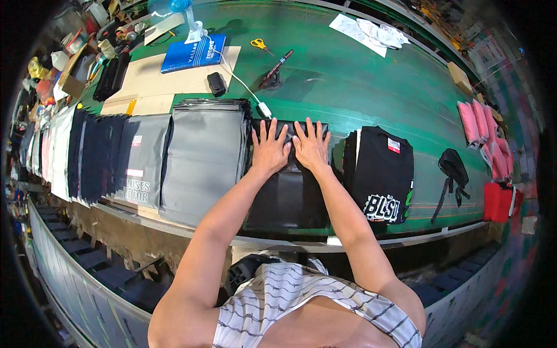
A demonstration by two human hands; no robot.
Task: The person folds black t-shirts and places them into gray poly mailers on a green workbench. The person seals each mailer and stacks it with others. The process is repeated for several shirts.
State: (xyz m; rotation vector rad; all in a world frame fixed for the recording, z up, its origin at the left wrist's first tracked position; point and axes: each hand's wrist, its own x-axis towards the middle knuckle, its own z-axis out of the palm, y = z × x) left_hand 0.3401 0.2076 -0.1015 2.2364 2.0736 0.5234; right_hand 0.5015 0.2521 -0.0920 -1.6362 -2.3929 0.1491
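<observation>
Both my left hand [270, 150] and my right hand [312, 145] lie flat, fingers spread, near the far edge of a black plastic bag [287, 195]. Whether the bag holds anything cannot be told. Just left of it is a stack of grey plastic bags [204, 161]. Right of it sits a pile of folded black T-shirts [385, 169], the top one with a white printed design and a neck label. Further left, a packed grey shirt [141, 161] lies beside a row of bagged dark garments [95, 152].
On the green table [348, 95] are a blue record book [193, 54], a small fan [191, 21], yellow-handled scissors [259, 43], a pen in a holder [276, 69], a black pouch [453, 167] and pink packages [476, 119]. A white cable plug lies beyond my left hand.
</observation>
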